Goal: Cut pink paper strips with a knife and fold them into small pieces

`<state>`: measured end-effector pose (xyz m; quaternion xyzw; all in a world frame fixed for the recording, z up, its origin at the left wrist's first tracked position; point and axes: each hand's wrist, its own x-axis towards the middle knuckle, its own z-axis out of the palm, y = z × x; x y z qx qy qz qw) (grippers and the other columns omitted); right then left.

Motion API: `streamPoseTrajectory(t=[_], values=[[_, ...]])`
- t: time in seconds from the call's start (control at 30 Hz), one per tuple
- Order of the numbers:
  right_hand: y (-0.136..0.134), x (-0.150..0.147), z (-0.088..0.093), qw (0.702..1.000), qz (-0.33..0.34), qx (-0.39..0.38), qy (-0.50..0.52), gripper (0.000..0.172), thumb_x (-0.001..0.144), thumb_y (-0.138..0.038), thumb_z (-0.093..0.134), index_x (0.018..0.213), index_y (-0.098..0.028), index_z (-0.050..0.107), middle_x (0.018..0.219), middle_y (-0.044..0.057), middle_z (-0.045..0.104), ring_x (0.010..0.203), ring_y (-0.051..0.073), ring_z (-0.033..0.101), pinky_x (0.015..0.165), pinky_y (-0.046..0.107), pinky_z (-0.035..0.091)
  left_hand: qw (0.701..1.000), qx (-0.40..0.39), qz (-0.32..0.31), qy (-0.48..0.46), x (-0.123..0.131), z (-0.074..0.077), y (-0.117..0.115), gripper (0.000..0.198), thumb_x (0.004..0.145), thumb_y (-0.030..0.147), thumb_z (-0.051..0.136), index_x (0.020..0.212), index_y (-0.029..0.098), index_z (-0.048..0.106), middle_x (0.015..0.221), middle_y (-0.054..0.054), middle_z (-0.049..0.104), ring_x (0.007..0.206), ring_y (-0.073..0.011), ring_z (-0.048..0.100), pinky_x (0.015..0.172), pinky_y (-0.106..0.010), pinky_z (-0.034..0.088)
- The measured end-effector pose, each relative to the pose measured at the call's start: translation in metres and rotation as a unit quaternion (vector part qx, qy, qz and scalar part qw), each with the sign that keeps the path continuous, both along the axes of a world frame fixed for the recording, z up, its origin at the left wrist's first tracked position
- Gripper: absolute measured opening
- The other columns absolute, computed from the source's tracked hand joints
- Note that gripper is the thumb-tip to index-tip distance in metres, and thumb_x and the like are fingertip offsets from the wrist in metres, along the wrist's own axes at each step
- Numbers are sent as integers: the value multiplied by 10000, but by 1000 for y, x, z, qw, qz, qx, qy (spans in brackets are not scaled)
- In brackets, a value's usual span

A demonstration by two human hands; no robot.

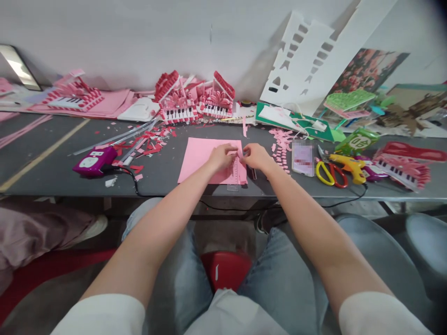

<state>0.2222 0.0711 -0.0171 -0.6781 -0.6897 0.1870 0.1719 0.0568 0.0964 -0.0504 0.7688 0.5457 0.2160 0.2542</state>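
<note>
A pink foam or paper sheet (195, 160) lies on the dark table in front of me. Over its right part lies a clear ruler (233, 178), its lower end sticking out past the sheet's near edge. My left hand (222, 157) rests on the sheet beside the ruler, thumb and fingers apart. At the right edge, my right hand (257, 156) has its fingertips closed on a narrow pink strip (240, 152). A small dark tool (253, 173), perhaps a cutter, lies below the right hand, partly hidden.
Small pink pieces (280, 151) and a pixelated card or phone (303, 158) lie to the right, then scissors (330, 173) and a yellow glue gun (349, 166). Left are a purple device (95, 161) with a black cable and red scraps (152, 143). Pink piano models (179, 113) stand behind.
</note>
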Motion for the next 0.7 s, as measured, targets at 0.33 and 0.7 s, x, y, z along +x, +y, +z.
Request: streamPoseTrajectory(t=[0.33,0.7], values=[[-1,5,7,997,-9,0,77,288,816,-76,744,1103,-83,765,954,114,790,856,199,729,840,314,551,993,33,-111,-35,-16,41,-46,257,871,171,678,1098,185,798,1143,-89,800,1038,-237,744,977,-370,591],[-50,56,19,961,273,-17,39,404,792,-201,810,1190,-252,770,1247,63,761,1141,261,698,1033,389,522,972,84,-218,10,-20,34,-89,255,892,339,787,1134,259,774,1206,-69,743,1125,-245,712,987,-360,546]])
